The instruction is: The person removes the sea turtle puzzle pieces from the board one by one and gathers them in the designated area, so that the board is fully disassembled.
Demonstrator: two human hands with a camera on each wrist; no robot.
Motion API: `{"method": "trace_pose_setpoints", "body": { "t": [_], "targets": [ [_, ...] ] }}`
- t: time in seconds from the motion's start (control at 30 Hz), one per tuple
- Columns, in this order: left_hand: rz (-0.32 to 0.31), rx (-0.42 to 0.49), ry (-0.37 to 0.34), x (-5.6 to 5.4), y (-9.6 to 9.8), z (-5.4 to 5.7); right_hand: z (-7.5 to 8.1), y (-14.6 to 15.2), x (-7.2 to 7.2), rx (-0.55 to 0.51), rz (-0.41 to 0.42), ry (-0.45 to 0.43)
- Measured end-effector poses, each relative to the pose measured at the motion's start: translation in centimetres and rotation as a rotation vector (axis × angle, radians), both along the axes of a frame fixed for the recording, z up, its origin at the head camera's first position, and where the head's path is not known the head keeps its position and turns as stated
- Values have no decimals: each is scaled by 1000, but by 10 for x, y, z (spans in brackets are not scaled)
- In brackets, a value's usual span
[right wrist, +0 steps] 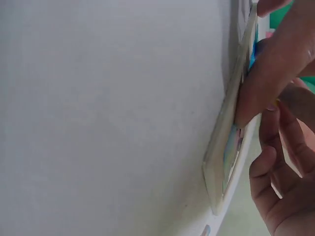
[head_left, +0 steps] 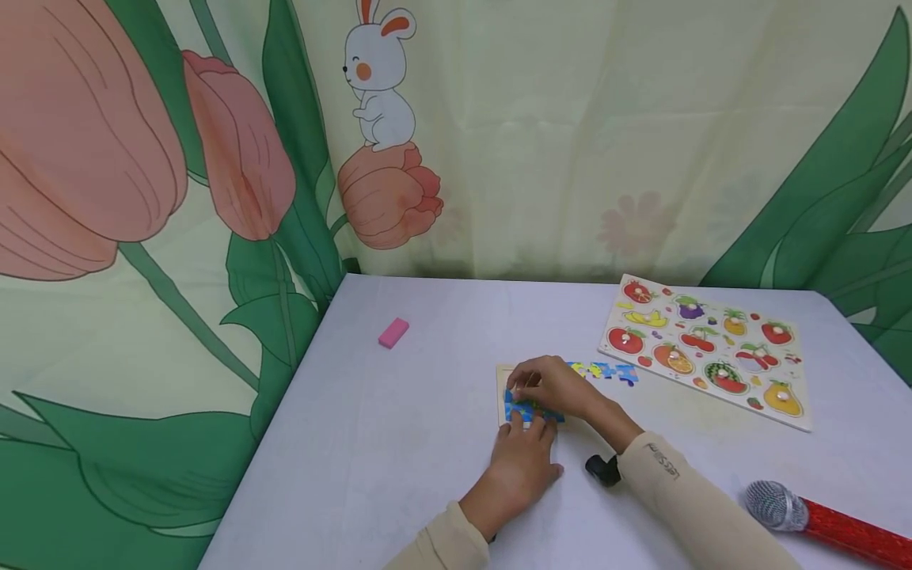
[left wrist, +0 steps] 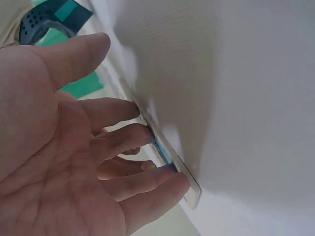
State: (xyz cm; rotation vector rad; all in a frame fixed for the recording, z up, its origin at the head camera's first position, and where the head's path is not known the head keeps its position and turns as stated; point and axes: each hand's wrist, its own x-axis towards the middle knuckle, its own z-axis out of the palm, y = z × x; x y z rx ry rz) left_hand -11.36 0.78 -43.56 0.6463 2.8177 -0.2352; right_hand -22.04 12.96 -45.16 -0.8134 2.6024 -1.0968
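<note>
A small jigsaw puzzle in a pale wooden tray (head_left: 503, 396) lies on the white table, with blue pieces (head_left: 514, 408) laid inside it. My left hand (head_left: 522, 459) rests its outstretched fingers on the tray's near edge; in the left wrist view the fingertips (left wrist: 179, 184) touch the rim (left wrist: 193, 191). My right hand (head_left: 552, 388) bends over the tray from the right, its fingers pinching a small puzzle piece (right wrist: 273, 105), mostly hidden, with a bit of yellow showing. More joined blue and yellow pieces (head_left: 604, 370) lie beyond the right hand, beside the tray.
A fruit peg board (head_left: 701, 380) lies at the back right. A pink block (head_left: 393, 332) sits at the back left. Near the right forearm is a small black object (head_left: 602, 470), and a red microphone (head_left: 819, 514) lies at the front right. A printed curtain (head_left: 527, 158) hangs behind the table.
</note>
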Motion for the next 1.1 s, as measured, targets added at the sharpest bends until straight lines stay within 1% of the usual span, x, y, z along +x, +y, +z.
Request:
{"method": "trace_pose_setpoints", "body": {
  "t": [0.13,0.23,0.33,0.43,0.53,0.6,0.67,0.73,0.83,1.0,1.1],
  "targets": [
    [-2,10,-12,-1,-1,0,2,1,2,-32,-45,-2],
    [1,25,-23,-2,-1,-1,7,8,0,-57,-126,-15],
    [13,47,-38,-2,-1,-1,14,25,-5,-61,-197,-28],
    [23,52,-45,-2,0,-1,22,47,-11,-17,-234,-66],
    [30,39,-39,-1,1,-1,27,67,-13,63,-241,-149],
    [33,30,-34,-1,2,0,27,78,-12,114,-241,-199],
    [36,24,-34,-1,2,-1,24,86,-11,142,-236,-228],
    [37,19,-33,-2,3,-2,20,90,-10,158,-235,-229],
    [34,18,-31,-3,4,-4,14,91,-8,162,-252,-207],
    [29,10,-23,-3,4,-5,12,87,-5,160,-264,-176],
    [26,2,-18,-2,3,-4,11,82,-4,216,-263,-143]
  ]
}}
